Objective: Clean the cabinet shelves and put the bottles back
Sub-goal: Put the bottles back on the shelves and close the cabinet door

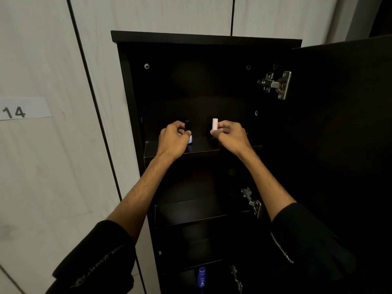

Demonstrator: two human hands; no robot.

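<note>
Apparently halfway: left hand (172,137) grips a dark-capped bottle (189,134) and right hand (228,132) pinches a white-capped bottle (214,127) on the upper shelf (199,148); a blue bottle (201,276) waits below.

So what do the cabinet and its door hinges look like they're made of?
The cabinet looks like dark laminated board with a matte, near-black finish: its flat panels have square edges and give a dull sheen along the shelf fronts. The upper hinge looks like bright plated metal, since it glints silver; the lower hinges look alike.
</note>
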